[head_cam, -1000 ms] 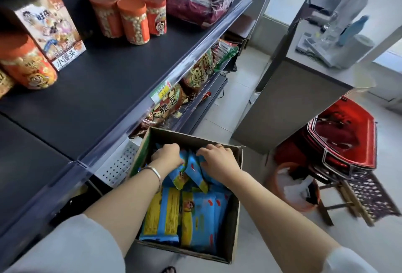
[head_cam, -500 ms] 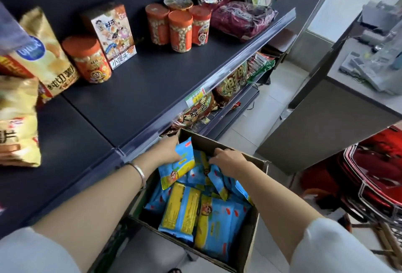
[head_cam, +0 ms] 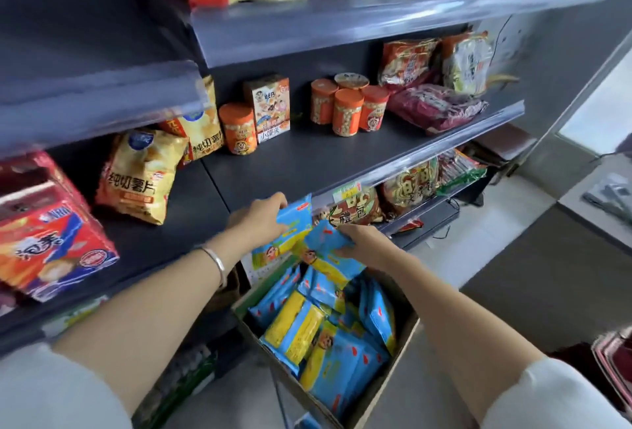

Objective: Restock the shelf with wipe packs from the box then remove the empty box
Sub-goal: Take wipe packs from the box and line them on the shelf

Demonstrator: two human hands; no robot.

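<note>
Blue-and-yellow plastic wipe packs [head_cam: 321, 339] held above the open brown cardboard box [head_cam: 403, 333]
One pack [head_cam: 290, 226] is pinched by the left hand [head_cam: 260, 220]; another pack [head_cam: 330, 247] is seemingly gripped by the right hand [head_cam: 367, 244]. More are seen inside the box.

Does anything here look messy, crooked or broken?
Nothing looks spilled or torn. The wipe packs in the box lie jumbled at mixed angles rather than stacked, and the yellow chip bag on the middle shelf leans sideways. The left hand and right hand each grip one pack above the box.
</note>
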